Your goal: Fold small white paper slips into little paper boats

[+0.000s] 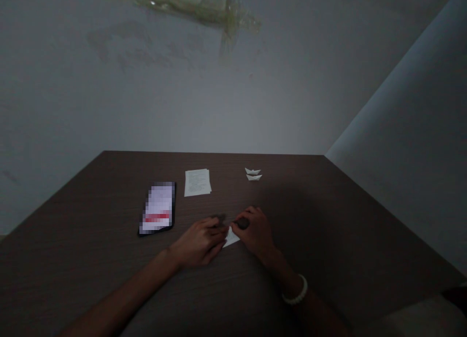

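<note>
A small white folded paper (231,238) lies on the dark wooden table (328,220), mostly hidden between my hands. My left hand (200,240) rests on its left side with fingers curled and pressed on the paper. My right hand (255,230) pinches the paper's right side with fingers bent; a white bead bracelet (296,294) sits on that wrist. Both hands touch the paper near the middle of the table.
A phone (158,208) with a lit screen lies left of my hands. A small stack of white paper sheets (197,182) lies behind them. Two small folded paper boats (253,174) sit further back right. A grey wall (233,94) stands behind the table.
</note>
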`<state>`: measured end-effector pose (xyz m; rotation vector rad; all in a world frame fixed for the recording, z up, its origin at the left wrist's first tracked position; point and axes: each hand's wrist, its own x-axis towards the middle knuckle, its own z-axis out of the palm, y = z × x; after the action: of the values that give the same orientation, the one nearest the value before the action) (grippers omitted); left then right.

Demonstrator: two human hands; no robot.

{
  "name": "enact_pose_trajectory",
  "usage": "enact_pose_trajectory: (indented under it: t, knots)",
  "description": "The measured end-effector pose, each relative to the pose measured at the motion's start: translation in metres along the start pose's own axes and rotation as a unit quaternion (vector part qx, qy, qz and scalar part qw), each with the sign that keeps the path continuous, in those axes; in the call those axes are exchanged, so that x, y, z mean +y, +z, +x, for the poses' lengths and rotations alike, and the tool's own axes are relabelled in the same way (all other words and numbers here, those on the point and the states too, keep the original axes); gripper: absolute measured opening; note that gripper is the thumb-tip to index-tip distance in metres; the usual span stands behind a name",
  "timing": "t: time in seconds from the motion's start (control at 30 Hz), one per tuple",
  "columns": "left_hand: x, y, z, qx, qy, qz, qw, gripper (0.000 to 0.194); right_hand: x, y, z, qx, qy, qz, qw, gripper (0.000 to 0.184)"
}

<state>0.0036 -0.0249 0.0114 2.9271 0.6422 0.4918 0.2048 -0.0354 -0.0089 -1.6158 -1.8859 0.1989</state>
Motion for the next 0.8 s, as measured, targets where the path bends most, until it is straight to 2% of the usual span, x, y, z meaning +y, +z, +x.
enact_pose_trajectory:
  t: [0.2,0.6,0.8]
  knots:
    - [-0.001,0.0,-0.001,0.009,0.006,0.009,1.0,0.019,0.006,-0.002,0.0,0.002,-0.004,-0.001,1.0,0.003]
    - [-0.003,0.004,-0.003,0.01,0.009,0.003,1.0,0.017,0.009,-0.005,0.0,0.003,-0.007,0.01,1.0,0.004]
    - [0.0,0.0,-0.001,0.011,-0.005,-0.004,1.0,0.02,0.013,-0.007,0.0,-0.013,-0.038,0.022,0.999,0.005]
